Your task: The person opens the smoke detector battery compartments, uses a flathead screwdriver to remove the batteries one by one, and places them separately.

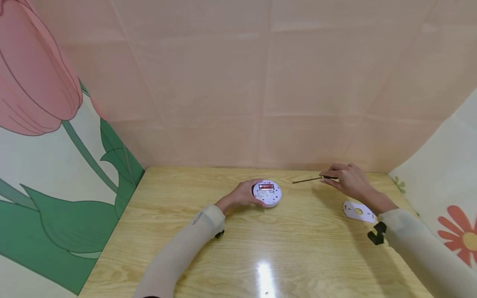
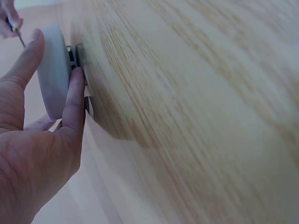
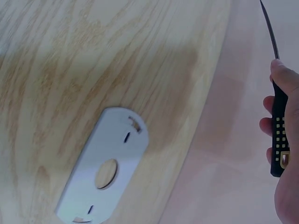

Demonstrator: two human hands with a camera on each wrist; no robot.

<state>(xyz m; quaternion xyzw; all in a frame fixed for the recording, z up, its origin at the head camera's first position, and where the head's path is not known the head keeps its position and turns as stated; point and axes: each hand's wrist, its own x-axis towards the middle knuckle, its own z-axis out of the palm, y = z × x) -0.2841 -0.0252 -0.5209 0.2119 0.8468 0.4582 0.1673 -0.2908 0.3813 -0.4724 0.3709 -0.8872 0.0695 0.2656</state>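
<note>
My left hand [image 1: 244,193] grips a round white smoke alarm [image 1: 267,199] by its side, with its back and an uncovered battery compartment facing up. In the left wrist view, thumb and fingers hold the alarm [image 2: 52,70] on both faces, close to the tabletop; metal parts show on its underside. My right hand [image 1: 348,180] holds a screwdriver [image 1: 306,180] above the table, its thin shaft pointing left towards the alarm but apart from it. The black handle [image 3: 279,126] with yellow dots lies within the fingers in the right wrist view.
A white mounting plate [image 3: 110,144] with a round central hole and slots lies flat on the wooden table [image 1: 305,248], below the right forearm. A pink backdrop [image 1: 223,82] rises behind the table's far edge. Flower-printed sheets hang at both sides.
</note>
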